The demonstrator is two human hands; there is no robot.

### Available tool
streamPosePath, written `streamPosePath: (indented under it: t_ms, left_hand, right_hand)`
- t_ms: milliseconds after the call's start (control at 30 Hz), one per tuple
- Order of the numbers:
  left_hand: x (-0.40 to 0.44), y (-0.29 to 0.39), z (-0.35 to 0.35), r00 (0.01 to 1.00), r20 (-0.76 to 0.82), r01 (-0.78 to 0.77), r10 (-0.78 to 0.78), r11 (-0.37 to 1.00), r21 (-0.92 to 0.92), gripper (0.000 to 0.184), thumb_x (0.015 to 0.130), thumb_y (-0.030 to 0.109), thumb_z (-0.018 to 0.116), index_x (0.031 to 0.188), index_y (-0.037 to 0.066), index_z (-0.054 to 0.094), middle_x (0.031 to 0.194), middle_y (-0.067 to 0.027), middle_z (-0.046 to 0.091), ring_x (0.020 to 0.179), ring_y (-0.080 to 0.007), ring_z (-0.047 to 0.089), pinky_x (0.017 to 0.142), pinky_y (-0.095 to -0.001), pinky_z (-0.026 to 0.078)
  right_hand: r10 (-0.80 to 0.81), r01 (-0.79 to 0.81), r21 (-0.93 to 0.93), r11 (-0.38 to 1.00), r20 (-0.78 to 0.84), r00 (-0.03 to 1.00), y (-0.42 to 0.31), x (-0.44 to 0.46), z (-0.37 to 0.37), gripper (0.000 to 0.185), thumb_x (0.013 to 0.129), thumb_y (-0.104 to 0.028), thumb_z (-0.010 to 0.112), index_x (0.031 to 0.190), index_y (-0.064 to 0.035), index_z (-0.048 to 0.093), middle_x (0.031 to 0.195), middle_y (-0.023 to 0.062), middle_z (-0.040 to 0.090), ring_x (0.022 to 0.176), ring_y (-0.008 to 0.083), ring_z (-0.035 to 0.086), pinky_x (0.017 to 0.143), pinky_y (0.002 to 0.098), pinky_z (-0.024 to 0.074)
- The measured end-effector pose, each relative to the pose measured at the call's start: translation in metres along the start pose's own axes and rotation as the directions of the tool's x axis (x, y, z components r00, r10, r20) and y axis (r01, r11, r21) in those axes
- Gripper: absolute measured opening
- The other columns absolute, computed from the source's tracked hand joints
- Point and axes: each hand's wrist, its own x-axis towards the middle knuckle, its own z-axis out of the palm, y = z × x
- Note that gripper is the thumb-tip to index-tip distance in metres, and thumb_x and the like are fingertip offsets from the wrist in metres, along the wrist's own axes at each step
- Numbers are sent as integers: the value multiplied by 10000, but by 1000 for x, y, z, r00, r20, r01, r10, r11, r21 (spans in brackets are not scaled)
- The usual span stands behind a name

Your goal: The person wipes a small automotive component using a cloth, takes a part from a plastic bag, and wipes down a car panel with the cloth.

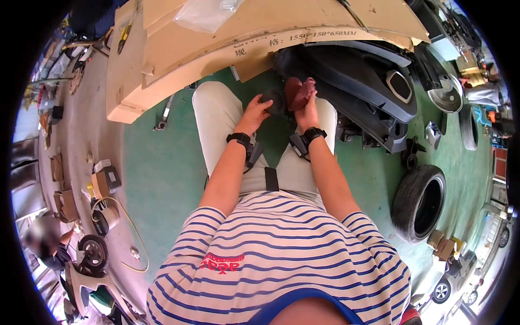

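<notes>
My left hand (255, 114) is closed on a round black part (274, 102), with the fingers at its left edge. Just to the right, my right hand (307, 112) grips a dark red piece (299, 93), which stands up above the fingers. The black part and the red piece are side by side between my knees, close together; whether they touch is unclear. Both wrists wear black straps with devices.
A long cardboard box (216, 59) lies ahead with a plastic bag (208, 15) on it. Large black plastic panels (352, 81) are at the right, a tire (418, 203) behind them. A tool (164, 115) lies on the green floor. Another person (49, 241) is far left.
</notes>
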Motion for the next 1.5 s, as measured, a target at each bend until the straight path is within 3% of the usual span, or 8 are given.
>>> streamPosePath:
  t_ms: [100, 167, 233, 600, 833, 1000, 1300, 1500]
  left_hand:
    - [0, -4, -1, 998, 49, 29, -35, 992, 119, 373, 791, 73, 638, 1123, 58, 471, 1014, -60, 582, 896, -172, 583, 750, -311, 488]
    - [1, -7, -3, 996, 74, 34, -49, 982, 187, 420, 798, 69, 620, 1187, 49, 462, 1024, -55, 583, 889, -160, 581, 726, -301, 488]
    - [-4, -3, 2, 995, 66, 55, -74, 965, 258, 420, 801, 62, 607, 1196, 47, 465, 1020, -50, 582, 888, -159, 580, 729, -300, 487]
    - [-9, -3, 5, 982, 140, 79, -123, 954, 288, 414, 809, 3, 545, 1214, 24, 462, 1082, -50, 559, 970, -151, 550, 816, -275, 464]
    - [-5, -3, 4, 977, 176, 76, -119, 970, 233, 417, 806, 6, 563, 1210, 12, 460, 1083, -43, 559, 970, -148, 552, 837, -290, 464]
    - [-7, -1, 6, 978, 207, 3, -25, 994, 109, 405, 809, 14, 585, 1197, 11, 469, 1098, -55, 559, 980, -159, 556, 860, -305, 461]
    - [3, -3, -5, 999, 8, -46, 46, 998, 47, 389, 804, 23, 607, 1172, 12, 483, 1065, -78, 576, 971, -180, 566, 826, -315, 478]
    - [-1, 0, -2, 999, 41, 14, -17, 998, 59, 411, 806, 24, 600, 1195, 29, 469, 1090, -64, 562, 996, -181, 549, 854, -318, 458]
  right_hand:
    - [-92, 235, -838, 492, 219, 971, 4, -12, 7, 462, 944, -331, 419, 1339, -104, 341, 1264, 55, 473, 1160, 184, 454, 978, 291, 348]
    - [141, 104, -578, 810, 363, 921, 28, 15, -16, 475, 920, -319, 483, 1309, -70, 374, 1239, 62, 483, 1102, 145, 477, 946, 267, 365]
    - [133, 136, -619, 773, 368, 920, 27, 7, -13, 498, 870, -241, 576, 1297, -58, 396, 1236, 56, 486, 1090, 131, 475, 927, 253, 373]
    - [-155, 156, -970, 188, 128, 980, 26, 12, -18, 361, 838, -338, 567, 1045, -43, 585, 919, 173, 637, 891, 303, 617, 764, 355, 462]
    - [-232, 266, -898, 350, 191, 954, 32, 16, -22, 338, 859, -288, 549, 1025, 4, 578, 918, 163, 641, 877, 285, 617, 760, 354, 461]
    - [-140, 97, -331, 939, -110, 984, 28, 31, -40, 375, 900, -261, 523, 1194, -36, 464, 1106, 96, 567, 936, 227, 579, 820, 353, 463]
    - [156, -162, 93, 982, 66, 986, 13, 22, -21, 484, 887, -403, 504, 1251, -96, 414, 1206, 80, 506, 1112, 239, 484, 981, 369, 359]
    - [300, -183, -440, 879, 214, 929, 22, 8, -10, 392, 841, -240, 615, 1173, -67, 500, 1107, 48, 575, 999, 169, 551, 877, 292, 421]
